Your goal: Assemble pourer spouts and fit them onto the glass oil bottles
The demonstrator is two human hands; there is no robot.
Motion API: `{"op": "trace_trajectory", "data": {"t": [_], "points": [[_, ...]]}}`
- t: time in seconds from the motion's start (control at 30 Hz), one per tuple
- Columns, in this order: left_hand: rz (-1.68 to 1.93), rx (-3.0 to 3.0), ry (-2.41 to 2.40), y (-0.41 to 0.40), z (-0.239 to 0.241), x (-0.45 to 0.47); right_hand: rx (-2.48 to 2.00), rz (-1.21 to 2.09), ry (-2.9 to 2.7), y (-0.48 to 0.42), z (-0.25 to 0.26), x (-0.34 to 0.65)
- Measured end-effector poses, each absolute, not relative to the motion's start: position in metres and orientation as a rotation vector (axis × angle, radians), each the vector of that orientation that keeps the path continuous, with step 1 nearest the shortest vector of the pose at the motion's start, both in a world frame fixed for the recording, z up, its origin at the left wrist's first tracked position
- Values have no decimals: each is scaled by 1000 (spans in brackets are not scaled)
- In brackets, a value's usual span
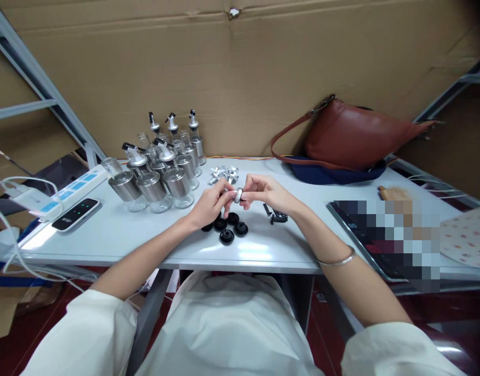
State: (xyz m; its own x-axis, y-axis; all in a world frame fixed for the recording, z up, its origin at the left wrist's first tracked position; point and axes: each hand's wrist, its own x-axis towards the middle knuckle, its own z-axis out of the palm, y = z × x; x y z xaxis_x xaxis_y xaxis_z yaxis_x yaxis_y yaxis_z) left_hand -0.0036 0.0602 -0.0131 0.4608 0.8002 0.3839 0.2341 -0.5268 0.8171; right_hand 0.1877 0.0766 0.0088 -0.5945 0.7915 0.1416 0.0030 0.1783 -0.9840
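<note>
Between the fingertips of both hands is a small silver pour spout cap (238, 195), seen partly behind the fingers. My left hand (214, 201) pinches it from the left. From the other side, the thumb and fingers of my right hand (266, 191) are closed on it. Just beyond my hands lies a pile of silver spout parts (225, 174). Several round black stoppers (226, 236) rest on the table below my hands. Small black lever pieces (279, 216) lie under my right wrist.
Glass bottles with steel sleeves (149, 185) crowd the left back, some with spouts on. A power strip (77, 190) and a black-and-white device (75, 215) lie at left. A brown bag (353, 133) rests on dark blue cloth (337, 174) at right, behind a tablet (365, 240).
</note>
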Motion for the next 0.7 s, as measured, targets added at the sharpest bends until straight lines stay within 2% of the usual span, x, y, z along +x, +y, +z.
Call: {"op": "trace_trajectory", "data": {"t": [0.17, 0.3, 0.5, 0.7], "points": [[1097, 2120, 882, 57, -13, -2, -660, 1580, -1737, 80, 6, 188], [1151, 1976, 829, 59, -15, -1, -626, 1407, -1761, 78, 5, 184], [1049, 1889, 910, 63, -13, -4, -682, 1063, -1867, 79, 4, 184], [897, 1642, 838, 62, -11, -3, -682, 972, -1919, 81, 2, 187]]}}
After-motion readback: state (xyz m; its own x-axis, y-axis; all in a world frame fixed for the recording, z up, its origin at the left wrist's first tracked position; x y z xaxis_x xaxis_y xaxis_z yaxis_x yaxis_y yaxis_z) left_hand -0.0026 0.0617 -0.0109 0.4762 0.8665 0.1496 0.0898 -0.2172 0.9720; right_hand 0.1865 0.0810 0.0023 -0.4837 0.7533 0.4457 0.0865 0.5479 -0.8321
